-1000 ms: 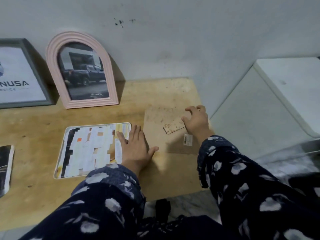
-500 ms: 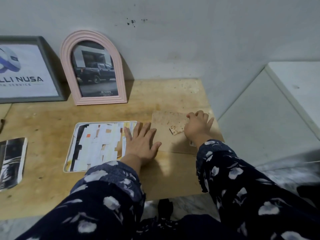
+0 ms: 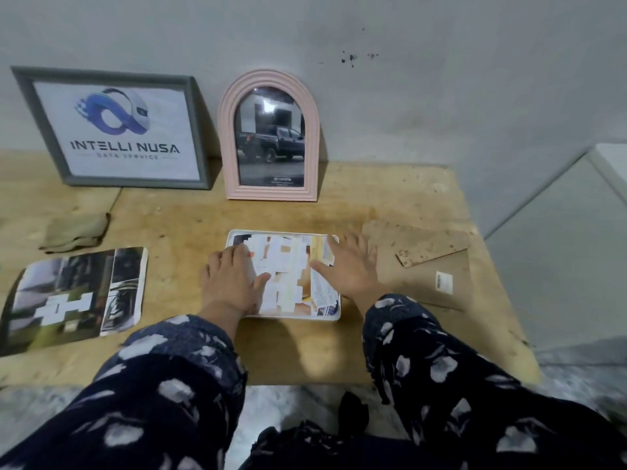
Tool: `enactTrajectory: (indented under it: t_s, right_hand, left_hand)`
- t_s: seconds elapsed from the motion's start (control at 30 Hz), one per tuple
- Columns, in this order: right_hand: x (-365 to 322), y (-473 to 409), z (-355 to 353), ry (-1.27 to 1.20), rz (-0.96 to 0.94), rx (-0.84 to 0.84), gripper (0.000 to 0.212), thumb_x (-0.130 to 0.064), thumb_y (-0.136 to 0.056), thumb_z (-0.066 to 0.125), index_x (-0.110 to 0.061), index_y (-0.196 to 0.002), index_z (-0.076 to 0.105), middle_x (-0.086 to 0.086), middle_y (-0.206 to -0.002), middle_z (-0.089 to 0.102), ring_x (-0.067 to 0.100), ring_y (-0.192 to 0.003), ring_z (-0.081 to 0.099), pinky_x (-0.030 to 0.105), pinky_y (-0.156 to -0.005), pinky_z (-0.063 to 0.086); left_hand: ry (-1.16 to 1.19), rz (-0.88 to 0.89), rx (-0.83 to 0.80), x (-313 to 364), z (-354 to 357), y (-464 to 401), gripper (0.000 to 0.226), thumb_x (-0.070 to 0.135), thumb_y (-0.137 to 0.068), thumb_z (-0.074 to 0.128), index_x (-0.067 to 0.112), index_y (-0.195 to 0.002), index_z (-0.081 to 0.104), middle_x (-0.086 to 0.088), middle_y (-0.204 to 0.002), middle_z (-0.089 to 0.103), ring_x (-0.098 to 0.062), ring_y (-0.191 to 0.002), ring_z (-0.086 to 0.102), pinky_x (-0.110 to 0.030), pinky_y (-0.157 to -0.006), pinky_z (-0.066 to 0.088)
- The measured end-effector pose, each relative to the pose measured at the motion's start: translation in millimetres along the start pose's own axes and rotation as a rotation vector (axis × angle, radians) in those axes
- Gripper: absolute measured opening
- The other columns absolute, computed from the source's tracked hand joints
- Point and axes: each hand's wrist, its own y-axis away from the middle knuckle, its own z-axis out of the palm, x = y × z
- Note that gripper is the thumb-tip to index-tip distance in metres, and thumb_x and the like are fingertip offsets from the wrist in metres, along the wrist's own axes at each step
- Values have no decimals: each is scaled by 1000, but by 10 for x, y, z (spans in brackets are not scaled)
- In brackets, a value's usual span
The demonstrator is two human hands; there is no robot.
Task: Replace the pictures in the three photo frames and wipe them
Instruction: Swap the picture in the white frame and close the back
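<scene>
I have both hands down flat on the white frame (image 3: 334, 313) that lies face up on the wooden table (image 3: 190, 228). My left hand (image 3: 234, 279) rests on the frame's left part, its fingers lying nearly straight and close together on the surface, thumb pointing inward across the picture. My right hand (image 3: 353, 266) lies on the frame's right part, fingers spread and straight, the thumb stretched toward the left hand. Neither hand is curled round anything; both press or rest with open palms. Between my two thumbs shows the frame's picture, a patchwork of pale and yellow paper shapes.

Just right of my right hand lies a brown backing board (image 3: 427, 262), flat on the table, with a small stand strip on top and a white barcode sticker (image 3: 443, 282) near its right edge. Beyond my hands, against the grey wall (image 3: 441, 96), stands the pink arched frame (image 3: 269, 137), leaning back, with a photo of a dark pickup truck in it. Left of it leans the grey frame (image 3: 115, 128) showing a blue logo and the words INTELLI NUSA. Well left of my left hand a loose photo print (image 3: 74, 296) lies flat, its edges curling a little, and beyond that print sits a folded olive cloth (image 3: 76, 231). My dark patterned sleeves fill the near part of the view.
</scene>
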Motion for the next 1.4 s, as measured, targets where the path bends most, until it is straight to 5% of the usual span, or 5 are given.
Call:
enactTrajectory:
  t_s: [0.4,0.63,0.87,1.0,1.4]
  right_hand:
    - [-297,101,154,-243,152,235,32,-23,-95,51,-35,-124,59,0,-144,41,25,-135,26,43,-114,18]
    - [-444,237,-20,-959,184,302,45,0,-96,41,-29,-131,47,-7,-142,45,-1,-87,52,9,-71,42]
    - [-568,-4,-486,-1113,245,141,56,6,-94,37,-32,-128,58,5,-140,51,25,-81,68,39,-66,58]
    - [-912,-161,-623,-1189,199,55,50,3,-97,40,-32,-128,58,4,-114,65,22,-69,71,30,-47,56]
    - [-2781,-335,-98,-927,-196,-225,55,0,-95,44,-33,-137,49,6,-132,58,22,-75,70,29,-55,58]
  left_hand:
    - [28,44,-61,-146,4,-32,74,61,-88,50,24,-146,22,1,-147,27,-25,-133,23,-42,-100,34]
    - [262,-121,-27,-95,-39,-38,85,59,-90,48,18,-152,8,-5,-155,20,-26,-140,21,-46,-109,25]
    - [927,-318,-1,-148,-283,-175,56,34,-96,51,43,-138,16,0,-125,55,-25,-110,59,-54,-99,43]
    - [993,-359,168,-320,-550,-181,30,14,-95,56,27,-121,47,0,-118,58,-12,-96,55,-22,-70,51]
    - [869,-667,405,-2094,-912,306,36,13,-95,58,13,-131,53,0,-136,37,-19,-119,50,-25,-96,34]
